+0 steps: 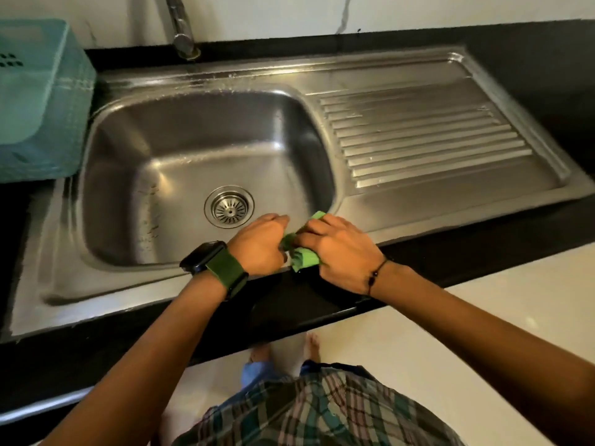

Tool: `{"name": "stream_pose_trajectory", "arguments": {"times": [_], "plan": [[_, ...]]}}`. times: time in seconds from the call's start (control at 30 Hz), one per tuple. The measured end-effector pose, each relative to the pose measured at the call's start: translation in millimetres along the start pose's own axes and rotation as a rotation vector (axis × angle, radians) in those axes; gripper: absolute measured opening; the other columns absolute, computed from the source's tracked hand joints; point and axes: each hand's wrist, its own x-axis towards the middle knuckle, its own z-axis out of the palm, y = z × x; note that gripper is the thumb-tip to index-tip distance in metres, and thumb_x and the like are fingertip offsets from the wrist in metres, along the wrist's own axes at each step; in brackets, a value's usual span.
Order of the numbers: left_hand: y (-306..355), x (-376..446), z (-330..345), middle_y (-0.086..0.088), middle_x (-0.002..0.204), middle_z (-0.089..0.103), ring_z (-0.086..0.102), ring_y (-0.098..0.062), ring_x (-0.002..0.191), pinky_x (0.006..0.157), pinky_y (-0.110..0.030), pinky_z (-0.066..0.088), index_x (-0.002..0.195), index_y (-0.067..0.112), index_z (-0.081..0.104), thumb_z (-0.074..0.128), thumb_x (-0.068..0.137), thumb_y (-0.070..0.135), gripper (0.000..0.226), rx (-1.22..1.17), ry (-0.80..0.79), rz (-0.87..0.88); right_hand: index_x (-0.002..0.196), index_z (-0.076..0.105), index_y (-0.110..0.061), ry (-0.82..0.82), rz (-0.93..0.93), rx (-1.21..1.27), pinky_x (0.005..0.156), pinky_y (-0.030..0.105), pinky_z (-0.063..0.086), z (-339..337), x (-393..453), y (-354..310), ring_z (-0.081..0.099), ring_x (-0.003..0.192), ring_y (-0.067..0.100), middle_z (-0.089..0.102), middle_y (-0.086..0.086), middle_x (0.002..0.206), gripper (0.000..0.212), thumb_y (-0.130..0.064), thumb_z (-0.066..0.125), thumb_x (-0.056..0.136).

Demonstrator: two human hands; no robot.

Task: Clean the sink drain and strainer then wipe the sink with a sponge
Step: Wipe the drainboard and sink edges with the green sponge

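Setting: black counter (322,304), steel sink (199,75), seen from the head view.
Grip: a green sponge (304,257) is clenched between left hand (257,244) and right hand (341,252), bunched above the sink's near rim.
Handling: judged soft, light, probably wet; best held by its folded middle.
Strainer (229,211): seated in the drain, just beyond the grip.

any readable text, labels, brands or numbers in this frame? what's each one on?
None readable.
Watch on the left wrist: screen dark, no digits.
Teal basket: only vent holes, no label.
Sink, strainer, faucet and green sponge: no markings visible.
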Motion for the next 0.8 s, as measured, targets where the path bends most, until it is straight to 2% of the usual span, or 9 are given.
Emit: {"name": "stream_pose_trajectory", "arguments": {"times": [0.1, 0.2, 0.3, 0.43, 0.57, 0.67, 0.73, 0.8], "plan": [[4.2, 6.2, -3.7, -0.011, 0.144, 0.034, 0.031, -0.023, 0.134, 0.107, -0.031, 0.030, 0.138, 0.006, 0.030, 0.050, 0.086, 0.008, 0.056, 0.020, -0.044, 0.039, 0.127, 0.049, -0.029, -0.044, 0.081, -0.084, 0.105, 0.038, 0.028, -11.1, -22.7, 45.5, 0.042, 0.119, 0.026, 0.052, 0.001, 0.124, 0.050, -0.017, 0.049, 0.079], [8.8, 11.9, -4.7, -0.011, 0.143, 0.034, 0.032, -0.024, 0.133, 0.106, -0.029, 0.030, 0.135, 0.003, 0.033, 0.049, 0.081, -0.002, 0.057, 0.000, -0.083, 0.069, 0.127, 0.051, -0.024, -0.112, 0.274, -0.112, 0.107, 0.039, 0.025, -31.5, -55.1, 111.4, 0.043, 0.122, 0.029, 0.052, 0.005, 0.129, 0.052, -0.009, 0.052, 0.077], [11.9, 15.6, -3.5, -0.009, 0.149, 0.028, 0.028, -0.021, 0.137, 0.108, -0.023, 0.025, 0.141, 0.005, 0.027, 0.048, 0.083, -0.002, 0.063, -0.032, -0.091, 0.110, 0.124, 0.055, -0.015, -0.140, 0.473, -0.038, 0.102, 0.042, 0.033, -46.8, -77.6, 156.3, 0.047, 0.115, 0.034, 0.056, 0.014, 0.123, 0.050, 0.001, 0.051, 0.077], [13.4, 17.9, 0.7, -0.007, 0.155, 0.018, 0.020, -0.019, 0.142, 0.109, -0.018, 0.017, 0.146, 0.009, 0.016, 0.052, 0.088, 0.010, 0.069, -0.091, -0.068, 0.154, 0.115, 0.060, -0.008, -0.013, 0.597, 0.052, 0.089, 0.042, 0.044, -39.3, -71.2, 141.6, 0.050, 0.108, 0.036, 0.058, 0.018, 0.115, 0.041, 0.004, 0.051, 0.077], [24.5, 24.6, 5.9, -0.008, 0.157, 0.014, 0.017, -0.020, 0.143, 0.112, -0.021, 0.016, 0.148, 0.009, 0.011, 0.055, 0.088, 0.019, 0.074, -0.108, -0.074, 0.197, 0.123, 0.054, -0.018, 0.022, 0.490, 0.078, 0.099, 0.042, 0.038, -14.8, -44.1, 69.7, 0.046, 0.115, 0.030, 0.054, 0.007, 0.124, 0.047, -0.006, 0.050, 0.077], [35.3, 30.4, 7.7, -0.011, 0.152, 0.026, 0.027, -0.021, 0.139, 0.110, -0.021, 0.022, 0.144, 0.006, 0.023, 0.057, 0.086, 0.014, 0.068, -0.085, -0.085, 0.262, 0.119, 0.056, -0.018, 0.057, 0.356, 0.098, 0.095, 0.038, 0.036, -0.8, -21.2, 14.3, 0.045, 0.108, 0.028, 0.056, 0.005, 0.118, 0.044, -0.012, 0.049, 0.075], [37.6, 34.5, 6.8, -0.010, 0.145, 0.036, 0.037, -0.021, 0.133, 0.105, -0.020, 0.028, 0.139, 0.007, 0.031, 0.059, 0.083, 0.013, 0.062, -0.084, -0.094, 0.295, 0.119, 0.055, -0.017, 0.084, 0.321, 0.115, 0.095, 0.034, 0.034, 0.9, -19.7, 4.2, 0.045, 0.107, 0.026, 0.055, 0.004, 0.118, 0.042, -0.015, 0.050, 0.077], [37.3, 37.2, 5.4, -0.008, 0.146, 0.035, 0.038, -0.020, 0.132, 0.104, -0.020, 0.029, 0.141, 0.009, 0.028, 0.064, 0.081, 0.021, 0.071, -0.082, -0.108, 0.305, 0.121, 0.054, -0.018, 0.070, 0.278, 0.108, 0.097, 0.034, 0.034, -1.1, -25.4, 11.8, 0.044, 0.110, 0.025, 0.055, 0.004, 0.122, 0.041, -0.017, 0.050, 0.081]]}}
